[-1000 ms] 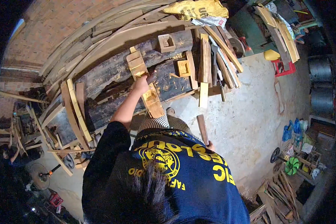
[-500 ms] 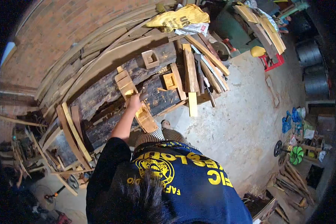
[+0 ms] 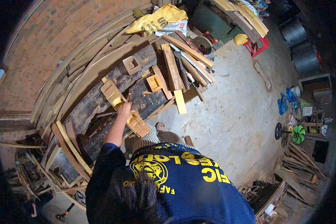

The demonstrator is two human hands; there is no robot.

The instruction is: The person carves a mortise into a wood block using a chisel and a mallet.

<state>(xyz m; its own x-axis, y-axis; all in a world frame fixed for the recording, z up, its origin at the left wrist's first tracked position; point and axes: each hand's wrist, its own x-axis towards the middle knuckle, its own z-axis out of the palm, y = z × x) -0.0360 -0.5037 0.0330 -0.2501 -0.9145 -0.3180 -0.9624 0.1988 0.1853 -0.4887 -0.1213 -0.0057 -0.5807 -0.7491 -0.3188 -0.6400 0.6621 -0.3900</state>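
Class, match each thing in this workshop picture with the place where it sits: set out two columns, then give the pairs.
1 crumpled yellow sack
2 red square-framed stool
3 green plastic fan
4 person's left hand

A on the notched pale wooden block
B among clutter at the far right
C atop the stacked curved planks
D on the bare concrete floor, upper right

Pairs: 1-C, 2-D, 3-B, 4-A

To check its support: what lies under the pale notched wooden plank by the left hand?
A dark, rough timber bench lies under the pale notched wooden plank. The left hand covers its middle; contact there is hidden.
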